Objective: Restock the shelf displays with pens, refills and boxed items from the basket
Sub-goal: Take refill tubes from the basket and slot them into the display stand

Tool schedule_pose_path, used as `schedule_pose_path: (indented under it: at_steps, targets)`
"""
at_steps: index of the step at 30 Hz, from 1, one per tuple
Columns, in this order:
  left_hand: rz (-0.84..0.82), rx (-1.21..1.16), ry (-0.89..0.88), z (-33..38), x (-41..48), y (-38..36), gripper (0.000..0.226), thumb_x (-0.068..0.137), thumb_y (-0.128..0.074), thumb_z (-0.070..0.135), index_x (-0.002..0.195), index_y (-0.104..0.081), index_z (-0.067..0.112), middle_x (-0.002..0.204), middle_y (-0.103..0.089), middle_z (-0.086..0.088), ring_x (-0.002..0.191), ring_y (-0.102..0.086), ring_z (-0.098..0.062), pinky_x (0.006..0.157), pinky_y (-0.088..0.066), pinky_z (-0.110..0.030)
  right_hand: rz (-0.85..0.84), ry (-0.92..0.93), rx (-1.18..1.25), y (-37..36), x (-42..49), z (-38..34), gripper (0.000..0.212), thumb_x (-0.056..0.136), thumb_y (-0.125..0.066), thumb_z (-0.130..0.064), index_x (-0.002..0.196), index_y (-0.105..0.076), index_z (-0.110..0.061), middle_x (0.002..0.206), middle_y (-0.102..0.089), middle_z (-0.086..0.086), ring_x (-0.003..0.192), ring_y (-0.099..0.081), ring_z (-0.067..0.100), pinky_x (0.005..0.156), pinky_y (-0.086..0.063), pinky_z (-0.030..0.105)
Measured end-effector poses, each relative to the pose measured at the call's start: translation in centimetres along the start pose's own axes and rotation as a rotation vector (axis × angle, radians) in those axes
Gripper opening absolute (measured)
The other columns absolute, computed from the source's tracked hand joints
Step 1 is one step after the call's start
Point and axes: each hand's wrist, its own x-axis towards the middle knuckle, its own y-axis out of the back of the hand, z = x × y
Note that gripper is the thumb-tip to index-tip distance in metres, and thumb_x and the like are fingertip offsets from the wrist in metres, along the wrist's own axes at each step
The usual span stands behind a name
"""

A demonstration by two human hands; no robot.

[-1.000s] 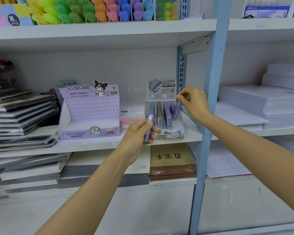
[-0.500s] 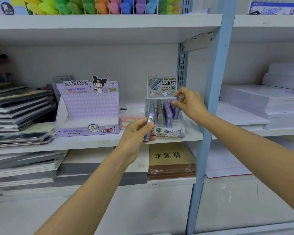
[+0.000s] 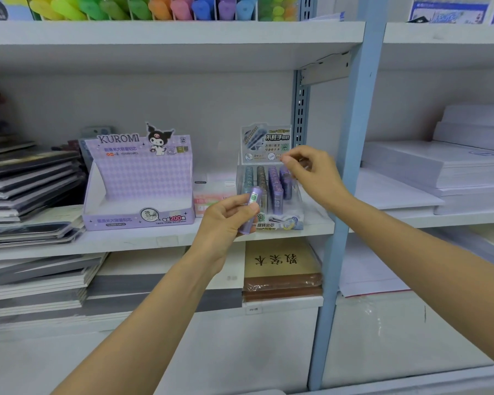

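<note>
My left hand grips a purple lead-refill tube with a green label, held upright in front of the middle shelf's edge. Just behind it stands a clear display case with rows of blue, brown and purple refill tubes and a printed header card. My right hand hovers over the case's right-hand row, fingers loosely curled, with nothing in it. A purple Kuromi display box stands to the left, and its tray looks empty. The basket is out of view.
A small pink-and-white box sits between the two displays. Notebook stacks fill the shelf's left side and the shelf below. A blue upright post stands just right of the case, with white paper stacks beyond. Coloured highlighters line the top shelf.
My right hand put the purple tube it was holding into the case's right row, let go and lifted slightly. My left hand kept its tube and rose a little.
</note>
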Motion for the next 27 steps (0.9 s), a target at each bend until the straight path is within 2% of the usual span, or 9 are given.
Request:
schedule_pose_path:
  at_steps: [5,7,10,14,17,20,22,24,27]
  targets:
    - [-0.011,-0.057,0.007,0.3,-0.2,-1.0,0.020,0.090,-0.065,0.017,0.110,-0.062,0.013,0.086,-0.076,-0.001,0.076,-0.070,-0.013,0.070,-0.058,-0.027,-0.389,0.028,0.247,0.9,-1.7,-2.8,0.026,0.095,-0.060,-0.018,0.120,-0.064,-0.024,0.107,-0.067,-0.007,0.086,-0.064,0.003,0.071,-0.049,0.016]
    - [-0.057,-0.050,0.006,0.5,-0.4,-1.3,0.021,0.093,-0.061,0.019,0.112,-0.062,0.010,0.089,-0.076,-0.003,0.076,-0.070,-0.014,0.067,-0.057,-0.026,-0.458,0.024,0.264,0.9,-2.2,-3.0,0.027,0.093,-0.062,-0.014,0.119,-0.066,-0.018,0.107,-0.069,-0.006,0.094,-0.064,0.003,0.076,-0.049,0.015]
    - [-0.100,-0.032,-0.020,0.6,-0.8,-1.7,0.021,0.095,-0.057,0.023,0.112,-0.064,0.012,0.094,-0.075,-0.005,0.080,-0.070,-0.015,0.071,-0.057,-0.027,-0.393,-0.018,0.341,1.1,-2.4,-3.2,0.019,0.091,-0.065,-0.012,0.109,-0.069,-0.011,0.095,-0.071,-0.001,0.086,-0.066,0.006,0.072,-0.049,0.014]
    - [-0.041,0.045,-0.074,0.6,-1.0,-1.8,0.019,0.088,-0.067,0.022,0.106,-0.067,0.015,0.088,-0.075,0.004,0.082,-0.069,-0.010,0.071,-0.057,-0.026,-0.249,-0.065,0.404,1.4,-2.5,-3.4,0.012,0.088,-0.069,-0.014,0.097,-0.069,-0.007,0.083,-0.069,0.004,0.068,-0.064,0.009,0.064,-0.051,0.022]
    - [-0.033,0.095,-0.107,0.5,-1.1,-2.0,0.019,0.092,-0.063,0.019,0.110,-0.068,0.014,0.087,-0.074,0.007,0.082,-0.067,-0.008,0.073,-0.057,-0.026,-0.277,-0.086,0.405,1.7,-2.8,-3.4,0.019,0.090,-0.067,-0.020,0.103,-0.069,-0.006,0.085,-0.070,0.005,0.069,-0.063,0.012,0.068,-0.052,0.034]
    - [-0.035,0.136,-0.119,0.5,-1.2,-2.4,0.025,0.095,-0.059,0.020,0.118,-0.066,0.011,0.095,-0.072,0.003,0.087,-0.066,-0.011,0.074,-0.057,-0.026,-0.349,-0.089,0.380,2.1,-3.1,-3.1,0.020,0.092,-0.065,-0.018,0.110,-0.069,-0.011,0.092,-0.072,0.004,0.075,-0.064,0.011,0.075,-0.053,0.034]
    - [-0.014,0.203,-0.164,0.2,-1.4,-2.6,0.021,0.096,-0.059,0.020,0.114,-0.067,0.016,0.098,-0.071,0.006,0.091,-0.065,-0.010,0.076,-0.056,-0.026,-0.302,-0.072,0.361,2.3,-3.1,-2.8,0.018,0.092,-0.064,-0.014,0.109,-0.069,-0.010,0.095,-0.072,0.010,0.076,-0.064,0.011,0.073,-0.054,0.032]
    - [0.066,0.432,-0.287,-0.4,-1.6,-2.3,0.017,0.096,-0.059,0.022,0.111,-0.066,0.021,0.107,-0.064,0.009,0.100,-0.060,-0.009,0.082,-0.051,-0.024,-0.157,-0.046,0.371,2.8,-2.9,-2.7,0.016,0.092,-0.063,-0.009,0.107,-0.069,-0.008,0.096,-0.070,0.014,0.077,-0.063,0.011,0.066,-0.053,0.023]
    - [0.121,0.955,-0.527,-1.8,-2.0,-0.9,0.030,0.094,-0.059,0.017,0.124,-0.059,0.019,0.128,-0.053,0.003,0.121,-0.046,-0.013,0.099,-0.037,-0.025,0.049,-0.028,0.312,3.4,-2.0,-2.3,0.012,0.094,-0.059,-0.008,0.104,-0.066,-0.009,0.094,-0.067,0.012,0.082,-0.061,0.013,0.068,-0.054,0.027]
